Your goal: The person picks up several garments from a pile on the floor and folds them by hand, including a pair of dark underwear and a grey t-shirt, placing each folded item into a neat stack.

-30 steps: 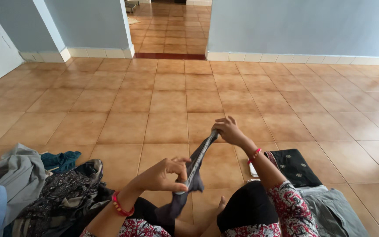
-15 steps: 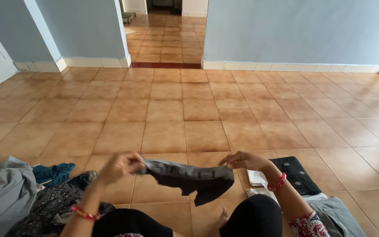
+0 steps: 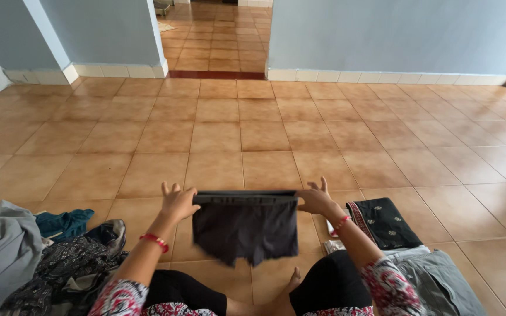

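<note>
I hold a dark grey pair of shorts-style underwear (image 3: pixel 245 225) stretched flat in the air in front of me, waistband up. My left hand (image 3: pixel 178 202) pinches the left end of the waistband. My right hand (image 3: pixel 315 199) pinches the right end, with the other fingers spread. The garment hangs down above my crossed legs in black trousers (image 3: pixel 329 281) and my bare foot (image 3: pixel 291 281). Both wrists carry red bangles.
A heap of unfolded clothes (image 3: pixel 42 257) in grey, teal and dark print lies at my left. At my right sit a folded black embroidered cloth (image 3: pixel 385 222) and a folded grey garment (image 3: pixel 440 281). Tan floor tiles (image 3: pixel 253 129) stretch ahead to blue walls and a doorway (image 3: pixel 212 35).
The garment went from a twisted strip between my hands to a slack hold, and now is pulled taut and flat by its waistband. My hands moved apart and level.
</note>
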